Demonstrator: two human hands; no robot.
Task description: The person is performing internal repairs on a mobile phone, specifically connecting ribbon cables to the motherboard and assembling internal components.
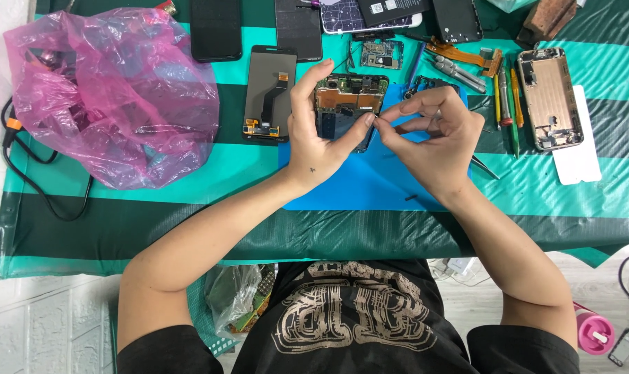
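Observation:
An opened phone with its circuit board showing is gripped by my left hand over a blue mat. My right hand is beside it, thumb and forefinger pinched close together at the phone's right edge, near my left thumb tip. Whether something tiny sits between those fingers is too small to tell. A loose screen panel with a flex cable lies just left of my left hand.
A pink plastic bag lies at the left on the green striped cloth. Screwdrivers and tweezers and a gold phone back shell are at the right. Several dark phones and panels line the far edge. A black cable lies at the left.

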